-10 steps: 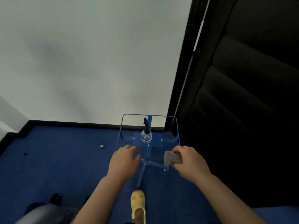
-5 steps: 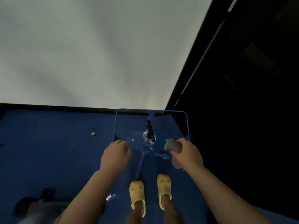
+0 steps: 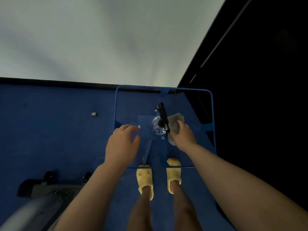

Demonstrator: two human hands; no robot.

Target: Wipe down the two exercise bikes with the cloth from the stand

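Observation:
I look straight down on a see-through stand with a blue rim (image 3: 212, 114). A clear spray bottle (image 3: 158, 127) with a black trigger head stands at its middle. My right hand (image 3: 182, 136) grips a crumpled grey cloth (image 3: 175, 122) on the stand top, right beside the bottle. My left hand (image 3: 122, 142) hovers over the stand's left part, fingers loosely spread, holding nothing. A grey and black bike base (image 3: 45, 189) shows at the lower left.
Blue carpet (image 3: 50, 139) covers the floor, with a small metal stud (image 3: 94, 114) left of the stand. A white wall (image 3: 100, 39) rises behind, a dark area (image 3: 258, 97) to the right. My yellow slippers (image 3: 145, 179) stand at the stand's near edge.
The view has tilted down and closer over the stand. My right hand has carried the cloth inward until it lies next to the spray bottle. My left hand stays over the stand's left side.

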